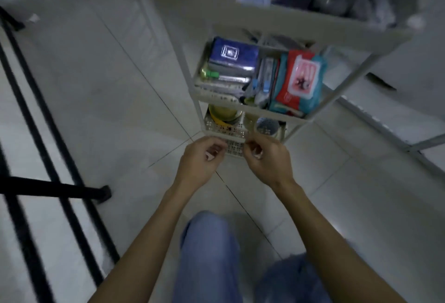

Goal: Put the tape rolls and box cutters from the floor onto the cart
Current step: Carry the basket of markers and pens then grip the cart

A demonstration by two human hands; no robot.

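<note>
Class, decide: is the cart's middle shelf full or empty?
Full. The middle shelf is packed with a blue box, a red wipes pack and other items.

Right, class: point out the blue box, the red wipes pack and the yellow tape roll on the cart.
blue box (232, 56): head view, on its top face.
red wipes pack (298, 76): head view, on its front label.
yellow tape roll (222, 113): head view, on its upper rim.

Dim, bluish indoor light, motion blur throughout, wide-angle bending at the edges, faint glare on floor tiles (120, 100).
</note>
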